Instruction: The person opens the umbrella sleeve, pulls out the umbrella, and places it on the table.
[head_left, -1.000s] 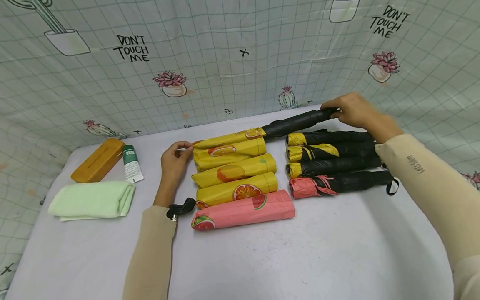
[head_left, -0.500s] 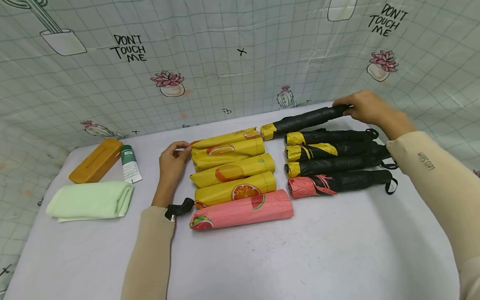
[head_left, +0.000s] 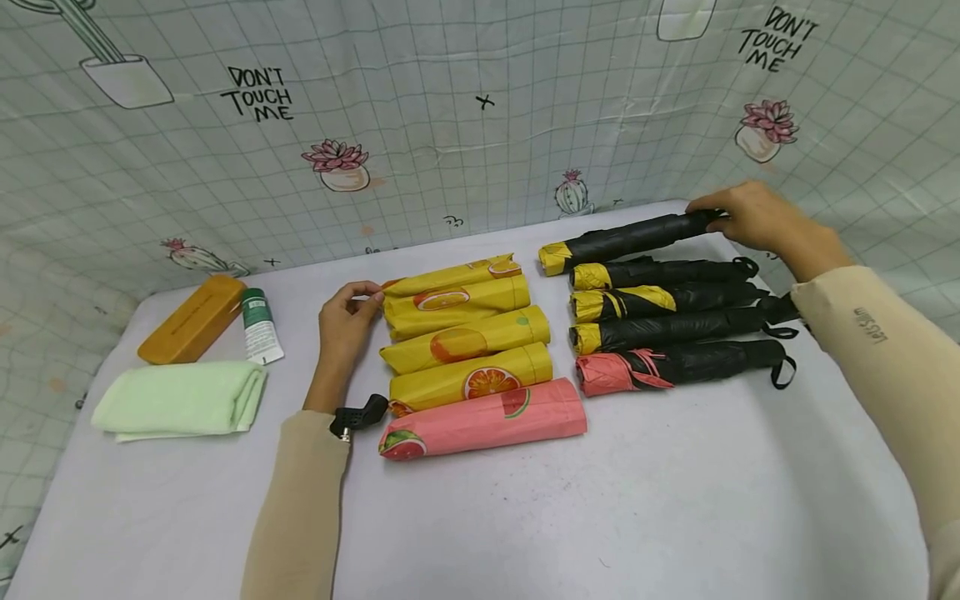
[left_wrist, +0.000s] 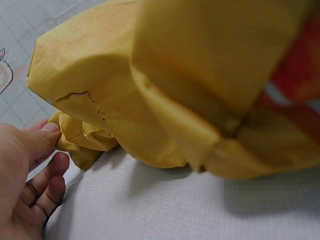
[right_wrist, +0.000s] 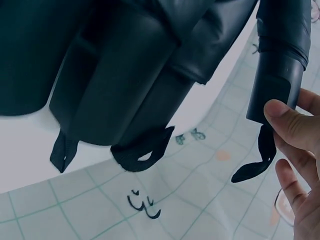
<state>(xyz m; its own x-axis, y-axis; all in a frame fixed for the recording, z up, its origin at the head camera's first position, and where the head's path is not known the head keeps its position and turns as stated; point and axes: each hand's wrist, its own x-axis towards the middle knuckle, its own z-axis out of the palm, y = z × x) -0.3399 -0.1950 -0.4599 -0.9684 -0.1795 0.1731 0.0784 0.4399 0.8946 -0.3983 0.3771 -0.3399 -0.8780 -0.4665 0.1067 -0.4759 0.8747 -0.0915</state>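
At the far end of the table my left hand (head_left: 347,321) pinches the closed end of a flat yellow umbrella sleeve (head_left: 450,277) with orange-slice prints. The left wrist view shows thumb and fingers on its crumpled tip (left_wrist: 85,140). My right hand (head_left: 761,223) grips the handle end of a folded black umbrella (head_left: 637,240) with a yellow tip, thumb on the handle (right_wrist: 274,82). That umbrella lies apart from the sleeve, behind a row of folded umbrellas. Below the pinched sleeve lie several more fruit-print sleeves: yellow ones (head_left: 472,342) and a pink one (head_left: 483,421).
To the right are several folded umbrellas, black with yellow (head_left: 675,325) and one black with pink (head_left: 682,367). At left stand an orange-brown case (head_left: 193,321), a green-and-white tube (head_left: 261,327) and a folded pale green towel (head_left: 180,400). A printed cloth backdrop (head_left: 450,108) rises behind.
My right hand has moved right, drawing the black umbrella out of the yellow sleeve, and a gap now separates them. My left hand has kept its place on the sleeve's end.
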